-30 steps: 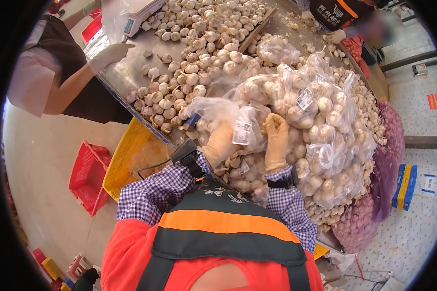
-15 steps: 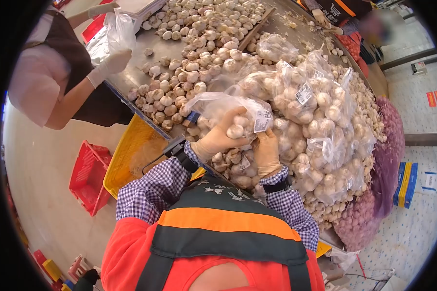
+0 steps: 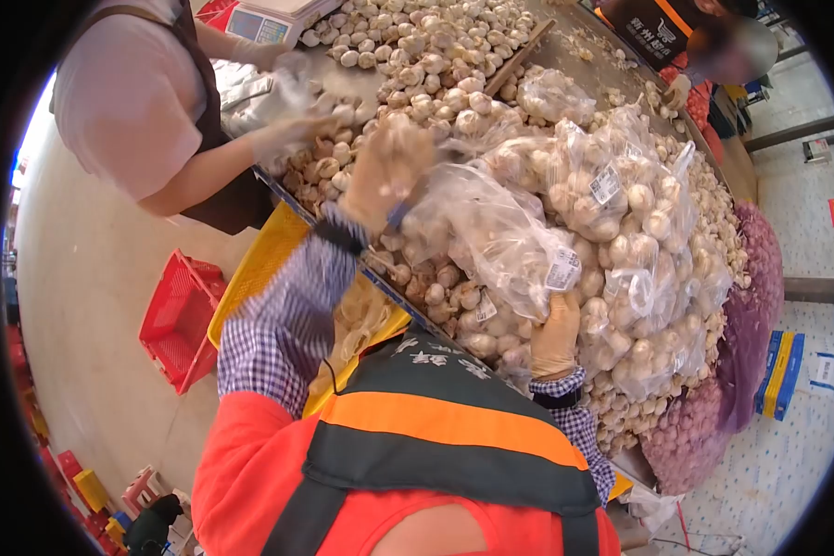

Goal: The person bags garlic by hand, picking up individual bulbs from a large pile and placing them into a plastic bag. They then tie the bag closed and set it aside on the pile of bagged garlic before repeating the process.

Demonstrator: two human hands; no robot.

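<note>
The right hand point(image 3: 556, 335) held the near right end of a clear bag point(image 3: 500, 227), its fingers closed on the plastic just below a printed label point(image 3: 562, 269). The bag stretched away to the left, slack and wrinkled, over garlic on the surface point(image 3: 570, 65); whether it had bulbs inside could not be told.

The chief change was in the left hand point(image 3: 391, 171). Half a second earlier it lay spread on the bag, close beside the right hand. Now it was off to the far left, over the near edge of the loose garlic point(image 3: 435, 65) and just beyond the bag's left end. It was too blurred to tell how wide its fingers stood or whether they held anything. The label, too, had gone further to the right. This seemed to leave the right hand alone to steady the bag, with the left free for the bulbs.

To the right of the bag, filled bags point(image 3: 612, 195) with labels lay heaped together, apparently finished ones. On the left, a co-worker's hand point(image 3: 296, 134), which had been beside a thin plastic bag, was now stretched toward the loose garlic, near the left hand and also blurred.
</note>
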